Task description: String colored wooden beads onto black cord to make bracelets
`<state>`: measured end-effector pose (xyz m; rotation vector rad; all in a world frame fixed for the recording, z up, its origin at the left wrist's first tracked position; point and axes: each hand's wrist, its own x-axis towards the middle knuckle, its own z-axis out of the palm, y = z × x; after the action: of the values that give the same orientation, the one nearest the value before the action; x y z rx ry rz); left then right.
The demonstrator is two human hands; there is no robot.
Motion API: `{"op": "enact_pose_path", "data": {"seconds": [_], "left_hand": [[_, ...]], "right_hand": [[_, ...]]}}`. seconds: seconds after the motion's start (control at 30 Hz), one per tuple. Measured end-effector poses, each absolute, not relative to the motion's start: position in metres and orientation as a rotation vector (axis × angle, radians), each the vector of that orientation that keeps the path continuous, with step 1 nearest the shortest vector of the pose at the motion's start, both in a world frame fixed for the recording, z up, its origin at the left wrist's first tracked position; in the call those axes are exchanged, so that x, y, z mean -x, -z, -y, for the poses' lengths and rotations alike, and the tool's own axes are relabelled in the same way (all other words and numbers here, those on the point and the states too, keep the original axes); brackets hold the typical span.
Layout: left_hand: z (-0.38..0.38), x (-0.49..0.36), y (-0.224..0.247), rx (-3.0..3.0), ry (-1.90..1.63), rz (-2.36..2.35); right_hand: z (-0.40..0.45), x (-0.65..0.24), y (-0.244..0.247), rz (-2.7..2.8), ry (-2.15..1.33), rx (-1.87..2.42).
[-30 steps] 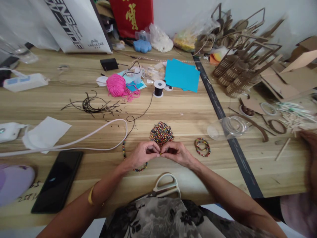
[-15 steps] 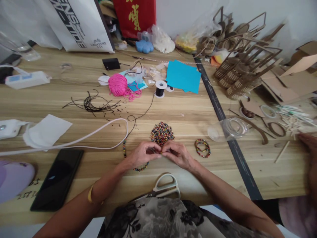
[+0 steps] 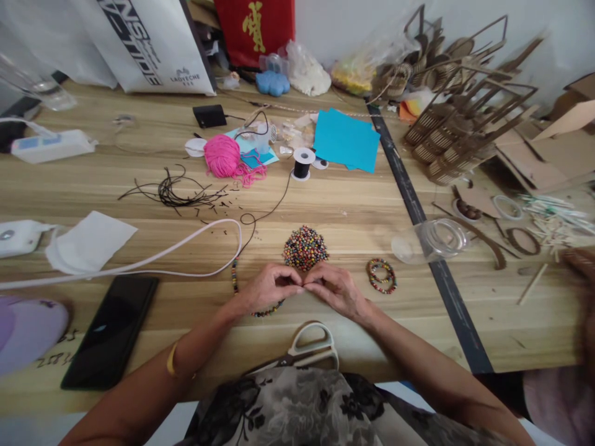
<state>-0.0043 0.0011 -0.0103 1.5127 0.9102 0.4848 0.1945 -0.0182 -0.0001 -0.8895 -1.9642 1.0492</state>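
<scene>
My left hand (image 3: 272,288) is closed in a pinch on a string of colourful beads (image 3: 268,311), which curves out from under it. My right hand (image 3: 337,290) is also pinched, its fingertips meeting the left ones; what lies between them is too small to make out. Just beyond both hands is a heap of loose multicoloured beads (image 3: 305,248). Black cord runs from a spool (image 3: 302,164) to the strung beads (image 3: 235,275) left of my left hand. Two beaded rings (image 3: 382,275) lie to the right of my right hand.
White-handled scissors (image 3: 313,347) lie at the front edge. To the left are a black phone (image 3: 109,334) and a looping white cable (image 3: 186,248). Pink yarn (image 3: 222,156), cut black cords (image 3: 179,191) and blue sheets (image 3: 346,140) lie farther back. Another person's hand (image 3: 581,263) is at the right.
My hands stay together in nearly the same place. A tiny yellowish bead seen between the fingertips earlier no longer shows clearly. The view has shifted slightly.
</scene>
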Motion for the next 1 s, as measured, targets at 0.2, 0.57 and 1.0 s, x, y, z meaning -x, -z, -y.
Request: {"op": "enact_pose_path", "data": {"seconds": [0.2, 0.57, 1.0], "left_hand": [[0.0, 0.005, 0.01, -1.522, -0.557, -0.9], [0.002, 0.001, 0.004, -1.503, -0.542, -0.847], [-0.014, 0.045, -0.041, -2.278, -0.192, -1.663]], "right_hand": [[0.02, -0.192, 0.002, 1.815, -1.191, 0.924], [0.018, -0.193, 0.007, 1.491, -1.631, 0.86], [0.023, -0.191, 0.005, 1.468, -1.8, 0.882]]}}
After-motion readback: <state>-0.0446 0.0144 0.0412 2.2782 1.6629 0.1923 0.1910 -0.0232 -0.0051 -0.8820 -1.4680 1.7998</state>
